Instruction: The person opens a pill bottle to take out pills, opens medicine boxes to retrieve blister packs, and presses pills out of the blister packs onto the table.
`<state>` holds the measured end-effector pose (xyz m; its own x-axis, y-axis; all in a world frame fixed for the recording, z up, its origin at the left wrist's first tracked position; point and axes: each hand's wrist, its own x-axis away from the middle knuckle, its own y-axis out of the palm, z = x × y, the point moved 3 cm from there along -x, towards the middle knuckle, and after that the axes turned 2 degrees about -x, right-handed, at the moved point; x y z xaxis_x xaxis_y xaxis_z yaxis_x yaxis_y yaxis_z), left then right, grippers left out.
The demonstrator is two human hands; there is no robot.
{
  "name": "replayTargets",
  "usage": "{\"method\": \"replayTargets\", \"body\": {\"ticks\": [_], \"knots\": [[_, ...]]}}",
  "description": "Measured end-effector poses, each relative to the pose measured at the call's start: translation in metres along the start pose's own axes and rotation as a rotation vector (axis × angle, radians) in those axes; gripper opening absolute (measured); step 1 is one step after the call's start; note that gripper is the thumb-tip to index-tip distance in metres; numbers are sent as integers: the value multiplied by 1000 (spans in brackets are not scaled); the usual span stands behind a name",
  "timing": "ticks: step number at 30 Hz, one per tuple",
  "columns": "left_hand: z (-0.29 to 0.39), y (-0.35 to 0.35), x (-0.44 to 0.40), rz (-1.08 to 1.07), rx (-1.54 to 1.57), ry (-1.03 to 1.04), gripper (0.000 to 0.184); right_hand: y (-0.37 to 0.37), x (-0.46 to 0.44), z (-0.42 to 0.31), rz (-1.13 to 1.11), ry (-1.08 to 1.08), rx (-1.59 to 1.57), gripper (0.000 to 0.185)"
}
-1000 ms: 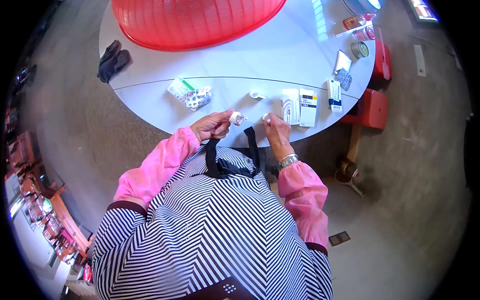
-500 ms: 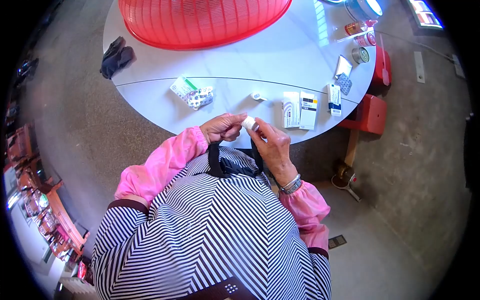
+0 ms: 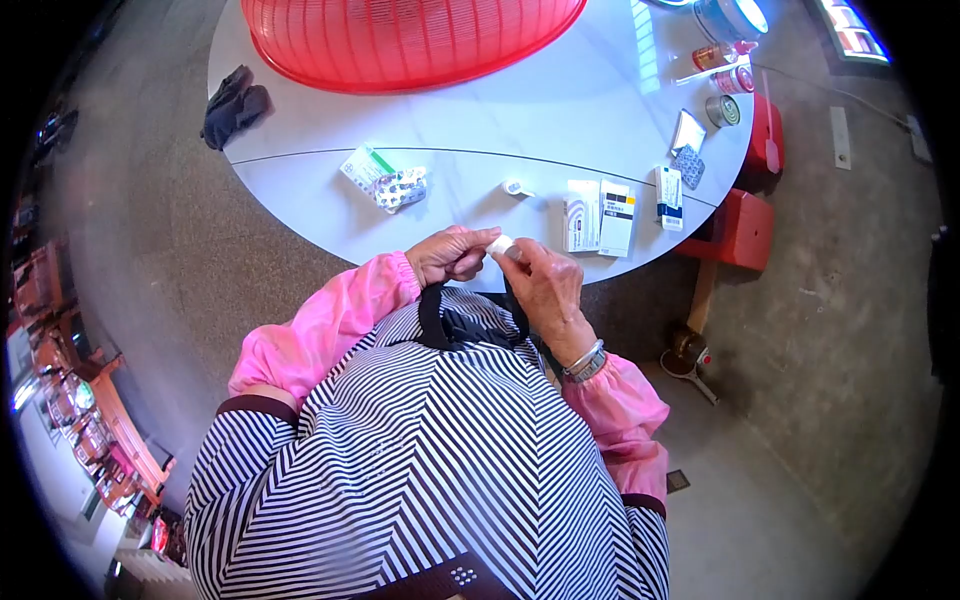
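Left hand (image 3: 440, 257): my thumb and fingers pinch the left end of the small white container (image 3: 501, 246), the grip narrow.
Right hand (image 3: 545, 290): my fingers close on the container's right end, knuckles bent; the fingertips partly hide it.
Small white container: between my two hands, above the near edge of the white table (image 3: 300, 205).
White scoop-like piece (image 3: 517, 188): lies on the table just beyond my hands.
Two white boxes (image 3: 617, 222): side by side, to the right of that piece.
Green-striped box (image 3: 362, 166): on the left, a silver blister pack (image 3: 402, 188) against its right side.
Dark-ended box (image 3: 669, 198): farther right, near the table's edge, a grey blister sheet (image 3: 688, 167) just beyond it.
Red mesh cover (image 3: 415, 45): at the far side, well apart from my hands.
Dark cloth (image 3: 237, 108): at the far left edge.
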<state>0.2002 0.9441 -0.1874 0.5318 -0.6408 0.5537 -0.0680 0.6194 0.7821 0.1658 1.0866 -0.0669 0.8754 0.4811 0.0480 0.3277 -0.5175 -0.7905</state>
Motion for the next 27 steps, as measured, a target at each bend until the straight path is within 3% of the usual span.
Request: {"method": "replayTargets", "body": {"ticks": [2,5,11,14,20,23,27], "knots": [[2,1,-1,16,3,14,37,3,2,2,29,88,-85,18],[3,2,2,66,-13,-4,36,7,8,-1,16,-69,121,18],[1,4,-2,-10,0,-63,38,-5,5,-6,-12,-286,193,18],[4,13,2,37,-6,-81,40,-7,6,-5,-37,-257,149,21],[2,4,-3,72,27,38,32,6,5,11,21,271,-258,27],[4,4,-3,77,33,108,30,19,8,19,51,400,-390,23],[7,4,-8,73,17,185,33,14,-1,14,119,368,-353,22]]}}
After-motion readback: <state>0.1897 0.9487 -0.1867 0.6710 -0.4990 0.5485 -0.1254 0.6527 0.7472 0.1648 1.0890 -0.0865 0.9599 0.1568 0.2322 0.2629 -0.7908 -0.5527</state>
